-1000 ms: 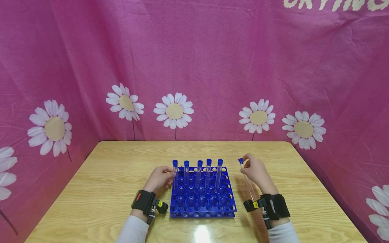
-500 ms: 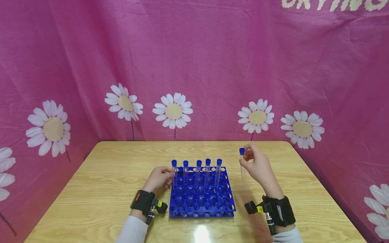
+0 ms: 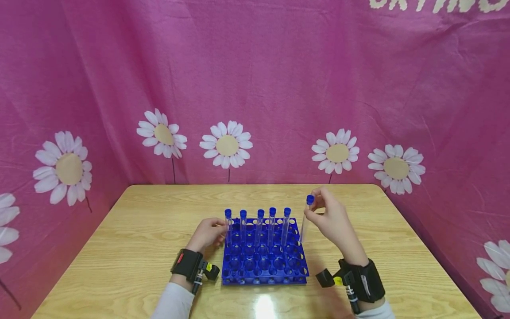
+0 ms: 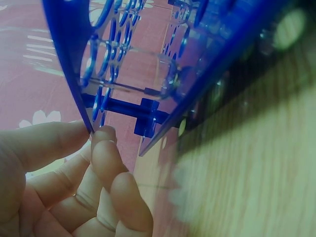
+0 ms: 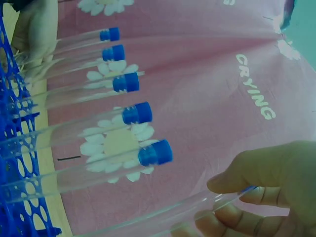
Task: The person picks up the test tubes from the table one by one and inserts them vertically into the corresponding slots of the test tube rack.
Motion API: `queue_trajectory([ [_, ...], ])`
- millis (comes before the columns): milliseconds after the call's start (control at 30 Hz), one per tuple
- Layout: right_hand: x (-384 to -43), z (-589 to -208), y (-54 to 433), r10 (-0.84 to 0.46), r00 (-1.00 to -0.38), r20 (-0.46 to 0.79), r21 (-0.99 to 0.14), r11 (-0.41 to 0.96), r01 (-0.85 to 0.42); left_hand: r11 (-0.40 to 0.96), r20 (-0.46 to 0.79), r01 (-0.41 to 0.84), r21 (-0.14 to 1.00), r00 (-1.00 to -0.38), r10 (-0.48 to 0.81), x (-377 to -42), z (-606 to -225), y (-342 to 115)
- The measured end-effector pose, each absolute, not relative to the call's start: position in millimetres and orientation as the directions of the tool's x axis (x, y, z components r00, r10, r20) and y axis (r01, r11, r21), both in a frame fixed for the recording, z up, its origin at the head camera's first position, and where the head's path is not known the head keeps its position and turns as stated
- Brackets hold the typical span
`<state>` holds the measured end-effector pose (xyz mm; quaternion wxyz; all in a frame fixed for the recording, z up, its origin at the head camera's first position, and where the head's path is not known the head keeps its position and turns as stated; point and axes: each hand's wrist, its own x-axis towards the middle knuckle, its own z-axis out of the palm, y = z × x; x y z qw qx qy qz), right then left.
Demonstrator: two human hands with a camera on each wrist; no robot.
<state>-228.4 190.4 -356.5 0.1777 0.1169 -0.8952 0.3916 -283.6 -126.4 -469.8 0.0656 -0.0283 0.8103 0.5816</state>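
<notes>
A blue test tube rack (image 3: 266,278) stands on the table, with several clear blue-capped test tubes (image 5: 118,116) upright in a row in its rear part. My left hand (image 3: 207,235) is at the rack's left side; in the left wrist view its thumb and forefinger pinch the edge of the upper plate (image 4: 66,57). Just right of the rack's back right corner, my right hand (image 3: 330,218) holds another capped test tube (image 3: 304,228) near its top, between thumb and fingers. That tube leans slightly, its lower end close to the rack's right edge.
The wooden table (image 3: 139,230) extends around the rack on all sides. Behind it hangs a pink curtain (image 3: 271,88) printed with daisies. Each wrist wears a black strap (image 3: 364,279) with a small camera jutting inward.
My right hand has raised its test tube from beside the rack, brought it closer to upright, then moved left toward the rack's right edge. The left hand stays on the rack.
</notes>
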Motion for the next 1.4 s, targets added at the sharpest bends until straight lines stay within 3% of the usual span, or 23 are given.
queue_trajectory([
  [967,-236.4,-371.5,182.6,-0.166,-0.962,0.218,-0.643,0.717,-0.269,0.313,-0.152,-0.133,0.94,-0.988,0.038,-285.3,-471.9,-126.6],
  [1400,-237.8,-374.1,181.9,-0.165,-0.966,0.199,-0.623,0.74,-0.255,0.314,-0.146,-0.127,0.941,-0.988,0.039,-284.0,-470.9,-126.6],
])
